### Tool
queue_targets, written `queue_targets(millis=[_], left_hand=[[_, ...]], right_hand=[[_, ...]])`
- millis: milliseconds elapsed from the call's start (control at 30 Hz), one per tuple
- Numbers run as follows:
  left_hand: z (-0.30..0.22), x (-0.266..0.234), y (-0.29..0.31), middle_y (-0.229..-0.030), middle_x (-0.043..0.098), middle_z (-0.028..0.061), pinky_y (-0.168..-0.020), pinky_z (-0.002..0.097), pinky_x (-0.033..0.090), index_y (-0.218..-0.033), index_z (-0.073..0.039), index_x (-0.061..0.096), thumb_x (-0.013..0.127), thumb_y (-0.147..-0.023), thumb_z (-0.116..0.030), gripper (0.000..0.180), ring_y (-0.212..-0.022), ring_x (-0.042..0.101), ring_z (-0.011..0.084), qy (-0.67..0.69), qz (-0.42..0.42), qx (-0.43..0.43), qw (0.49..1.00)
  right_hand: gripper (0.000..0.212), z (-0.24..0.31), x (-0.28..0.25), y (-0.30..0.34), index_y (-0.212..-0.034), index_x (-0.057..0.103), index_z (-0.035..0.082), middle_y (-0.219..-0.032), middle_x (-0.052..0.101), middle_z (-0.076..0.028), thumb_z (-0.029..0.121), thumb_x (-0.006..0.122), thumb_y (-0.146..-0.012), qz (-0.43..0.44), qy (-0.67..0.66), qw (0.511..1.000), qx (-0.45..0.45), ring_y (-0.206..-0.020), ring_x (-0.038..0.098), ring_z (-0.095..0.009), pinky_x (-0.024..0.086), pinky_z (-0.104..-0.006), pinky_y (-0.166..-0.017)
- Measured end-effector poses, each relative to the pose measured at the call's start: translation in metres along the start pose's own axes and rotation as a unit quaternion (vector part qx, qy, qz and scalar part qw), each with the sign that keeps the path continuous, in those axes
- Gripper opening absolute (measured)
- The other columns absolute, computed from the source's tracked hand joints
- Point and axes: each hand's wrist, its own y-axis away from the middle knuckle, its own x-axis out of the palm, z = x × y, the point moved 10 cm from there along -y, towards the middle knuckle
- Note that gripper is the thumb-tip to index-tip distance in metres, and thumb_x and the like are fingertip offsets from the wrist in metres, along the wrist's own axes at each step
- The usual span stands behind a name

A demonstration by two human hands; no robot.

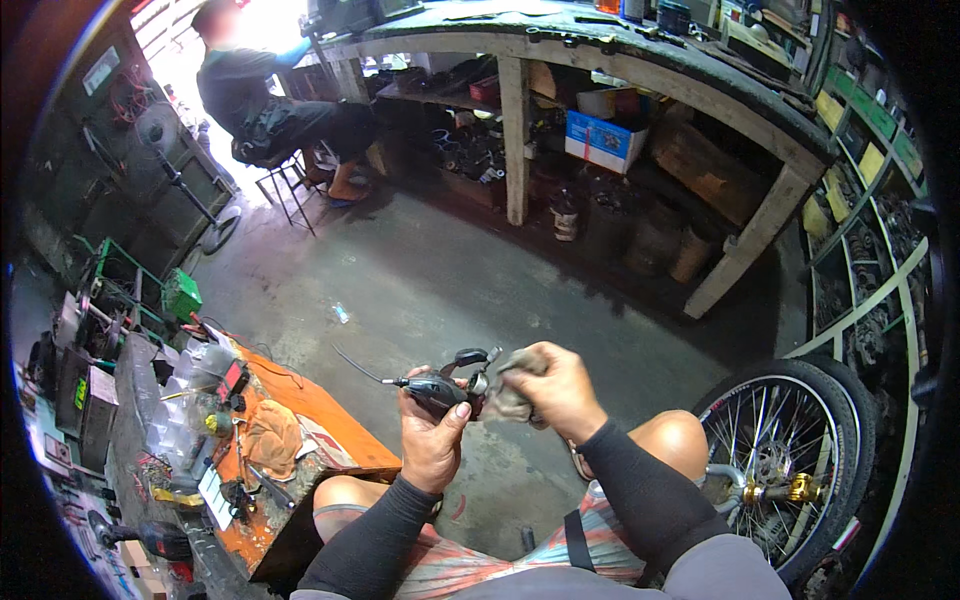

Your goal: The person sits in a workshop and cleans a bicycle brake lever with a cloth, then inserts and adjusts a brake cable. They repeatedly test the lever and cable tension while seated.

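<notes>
My left hand (430, 452) is closed around a black bicycle shifter (435, 390), held up above my knees in the middle of the head view. A thin cable (358, 368) sticks out of the shifter toward the left, and a dark lever and a metal clamp ring show on its right side. Pinched in my right hand (566, 392) is a crumpled grey rag (512, 396), close against the clamp end of the shifter. Whether the rag touches the metal cannot be made out. My fingers hide parts of both things.
On my left, an orange-topped bench (345, 447) carries an orange cloth (272, 440), tools and small parts. A bicycle wheel (775, 460) stands at my right. Across the floor runs a long workbench (513, 140) with boxes beneath. A person (255, 105) sits on a stool at far left.
</notes>
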Motion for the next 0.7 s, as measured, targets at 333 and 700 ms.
queue_targets(millis=[333, 700], left_hand=[[0.016, -0.006, 0.005, -0.128, 0.072, 0.0088, -0.093, 0.0346, 0.064, -0.141, -0.008, 0.058, 0.062, -0.105, -0.003, 0.036, -0.107, 0.075, 0.0208, 0.194, 0.002, -0.206, 0.959], [-0.005, -0.008, -0.004, -0.114, 0.069, 0.006, -0.085, 0.0311, 0.062, -0.128, -0.006, 0.052, 0.072, -0.1, -0.001, 0.035, -0.1, 0.071, 0.0163, -0.035, 0.055, -0.141, 0.988]], right_hand=[[0.07, 0.059, 0.052, 0.054, -0.152, 0.061, 0.014, -0.137, 0.058, -0.018, -0.005, 0.073, -0.086, 0.199, 0.205, 0.897, -0.336, -0.131, 0.061, -0.039, 0.05, -0.045, -0.111], [0.07, 0.041, 0.057, 0.063, -0.159, 0.051, 0.011, -0.117, 0.069, -0.016, 0.004, 0.067, -0.091, 0.184, 0.393, 0.844, -0.316, -0.108, 0.07, -0.038, 0.053, -0.0492, -0.099]])
